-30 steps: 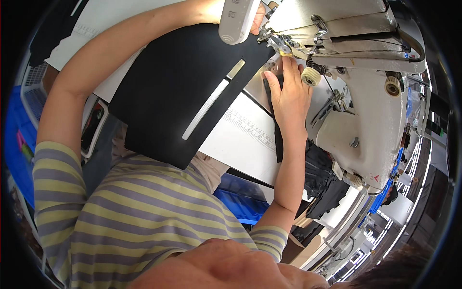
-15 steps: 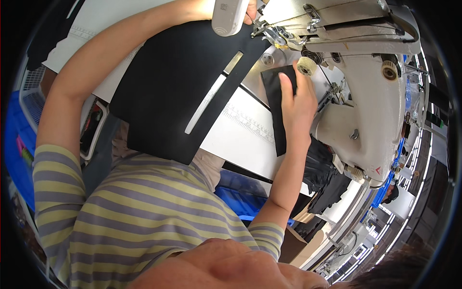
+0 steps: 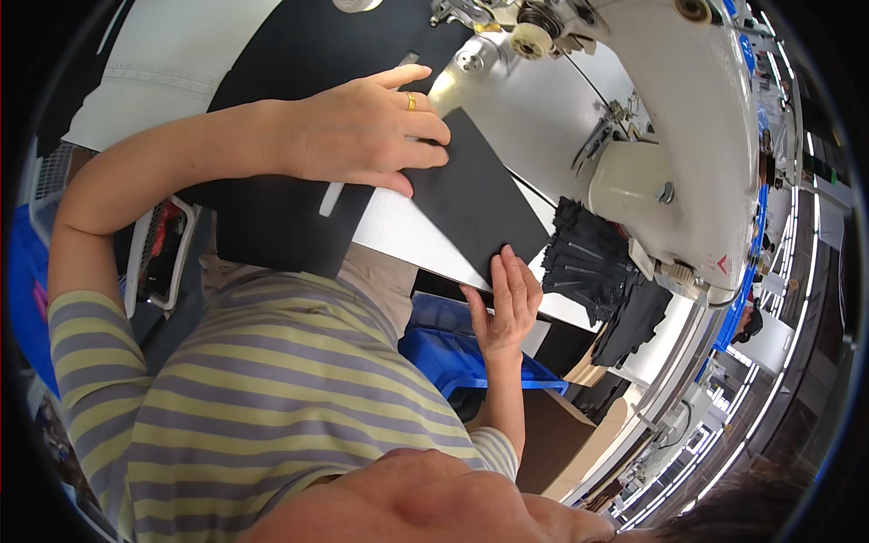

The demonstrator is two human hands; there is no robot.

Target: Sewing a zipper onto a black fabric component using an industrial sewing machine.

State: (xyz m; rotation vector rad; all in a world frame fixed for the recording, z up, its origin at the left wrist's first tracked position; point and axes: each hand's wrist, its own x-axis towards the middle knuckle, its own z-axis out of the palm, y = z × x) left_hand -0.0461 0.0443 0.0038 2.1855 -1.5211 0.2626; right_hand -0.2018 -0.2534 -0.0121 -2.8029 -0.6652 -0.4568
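Observation:
My left hand [image 3: 367,131], wearing a gold ring, lies over a large black fabric piece [image 3: 272,217] and the upper part of a smaller black rectangle [image 3: 480,190], fingers apart. A pale strip [image 3: 330,195] on the large piece is partly hidden beneath it. My right hand [image 3: 502,308] touches the rectangle's lower end with its fingertips, thumb held apart at the table's front edge. Above both pieces are the white sewing machine [image 3: 688,145], its presser-foot area [image 3: 453,14] and the steel plate [image 3: 534,118].
Dark fabric pieces [image 3: 588,262] are piled right of the rectangle. A blue bin [image 3: 425,357] sits below the table [image 3: 145,90], and a white basket [image 3: 176,253] hangs at the left. Another person [image 3: 749,321] is distant at the right.
My left hand has come down from the needle area onto the fabric. My right hand and the smaller piece have moved toward me, away from the presser foot.

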